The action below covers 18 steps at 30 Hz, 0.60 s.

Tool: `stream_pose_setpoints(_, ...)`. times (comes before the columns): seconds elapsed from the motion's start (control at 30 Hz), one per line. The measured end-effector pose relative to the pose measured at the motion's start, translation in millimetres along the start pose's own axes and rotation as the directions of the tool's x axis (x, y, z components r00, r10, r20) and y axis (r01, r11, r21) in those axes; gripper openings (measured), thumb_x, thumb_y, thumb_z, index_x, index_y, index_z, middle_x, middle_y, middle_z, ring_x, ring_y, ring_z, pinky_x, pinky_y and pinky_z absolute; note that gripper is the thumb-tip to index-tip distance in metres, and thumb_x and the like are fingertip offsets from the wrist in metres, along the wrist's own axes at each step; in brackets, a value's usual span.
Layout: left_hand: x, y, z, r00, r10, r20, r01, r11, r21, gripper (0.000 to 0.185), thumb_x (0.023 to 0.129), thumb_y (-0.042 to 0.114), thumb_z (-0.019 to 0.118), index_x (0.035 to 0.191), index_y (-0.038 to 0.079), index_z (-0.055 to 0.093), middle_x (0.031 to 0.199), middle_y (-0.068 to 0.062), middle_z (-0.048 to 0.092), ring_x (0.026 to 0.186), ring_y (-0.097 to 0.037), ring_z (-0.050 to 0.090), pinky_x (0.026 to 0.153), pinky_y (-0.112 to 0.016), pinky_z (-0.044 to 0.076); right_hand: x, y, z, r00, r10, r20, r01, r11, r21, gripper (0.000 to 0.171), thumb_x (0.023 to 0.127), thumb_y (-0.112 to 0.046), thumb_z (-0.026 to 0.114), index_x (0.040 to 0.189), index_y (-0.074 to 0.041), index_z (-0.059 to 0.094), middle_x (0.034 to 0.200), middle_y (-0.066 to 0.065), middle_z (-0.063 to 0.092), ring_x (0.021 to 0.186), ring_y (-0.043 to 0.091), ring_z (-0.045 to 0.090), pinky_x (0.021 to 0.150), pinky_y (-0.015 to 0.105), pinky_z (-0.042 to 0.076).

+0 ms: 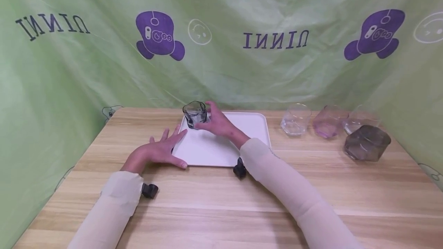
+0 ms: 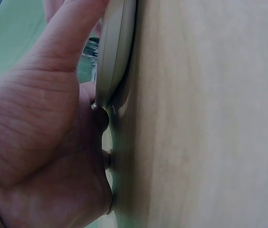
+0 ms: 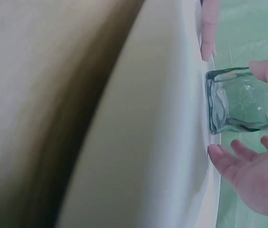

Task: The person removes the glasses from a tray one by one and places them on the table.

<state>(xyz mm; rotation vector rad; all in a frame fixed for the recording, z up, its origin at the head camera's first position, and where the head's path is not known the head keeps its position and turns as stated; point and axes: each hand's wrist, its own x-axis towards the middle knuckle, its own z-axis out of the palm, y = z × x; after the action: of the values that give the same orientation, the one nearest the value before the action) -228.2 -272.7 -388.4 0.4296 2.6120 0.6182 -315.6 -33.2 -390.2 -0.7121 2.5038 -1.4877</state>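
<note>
A smoky grey drinking glass [image 1: 195, 115] stands upright at the back left corner of a white rectangular tray [image 1: 214, 151]. My right hand [image 1: 221, 122] is beside this glass, thumb and fingers spread about it. In the right wrist view, the thumb is at the glass [image 3: 240, 102] near its rim, while a gap separates the other fingers from its side. At the tray's left edge is my left hand [image 1: 159, 151], fingers spread and thumb by the front left corner. The left wrist view shows that hand [image 2: 39, 133] against the tray's rim [image 2: 117, 47].
To the right on the wooden table [image 1: 221, 210] are a clear glass [image 1: 295, 122], a pink glass [image 1: 328, 124], another clear glass [image 1: 360, 118] and a dark grey glass [image 1: 367, 145] in front. A green printed curtain [image 1: 221, 76] hangs behind the table.
</note>
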Motion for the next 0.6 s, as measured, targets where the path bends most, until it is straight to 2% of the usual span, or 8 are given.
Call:
stream_pose_setpoints(0.17,-0.2,-0.2,-0.5,1.000,0.004,0.000,-0.004,1.000,0.001,0.132,0.074,0.066,0.083,0.167,0.015,0.004,0.169,-0.016,-0.018,0.149,-0.049,-0.021,0.102,-0.080,-0.018,4,-2,3,1.000,-0.021,0.001,0.021,0.999,0.028,0.096,0.088,-0.025,0.084,0.159,-0.007,0.023,0.144,0.016,0.050,0.125,0.029,0.055,0.108,0.044,0.045)
stream_pose_setpoints(0.43,-0.2,-1.2,-0.2,1.000,0.004,-0.002,-0.004,1.000,-0.004,0.132,0.074,0.066,0.083,0.167,0.016,0.003,0.169,-0.016,-0.018,0.150,-0.048,-0.020,0.103,-0.081,-0.017,10,-7,5,0.999,-0.045,0.008,0.044,0.999,0.017,0.087,0.092,-0.021,0.080,0.158,-0.004,0.025,0.140,0.017,0.053,0.120,0.028,0.058,0.104,0.041,0.048)
stream_pose_setpoints(0.6,-0.2,-0.8,-0.3,1.000,0.011,0.002,-0.011,1.000,-0.008,0.131,0.075,0.066,0.082,0.167,0.015,0.003,0.169,-0.017,-0.020,0.149,-0.049,-0.021,0.102,-0.082,-0.017,13,-10,3,1.000,-0.022,0.017,0.021,0.999,0.028,0.090,0.089,-0.017,0.082,0.157,-0.004,0.025,0.137,0.018,0.055,0.121,0.029,0.058,0.105,0.041,0.047)
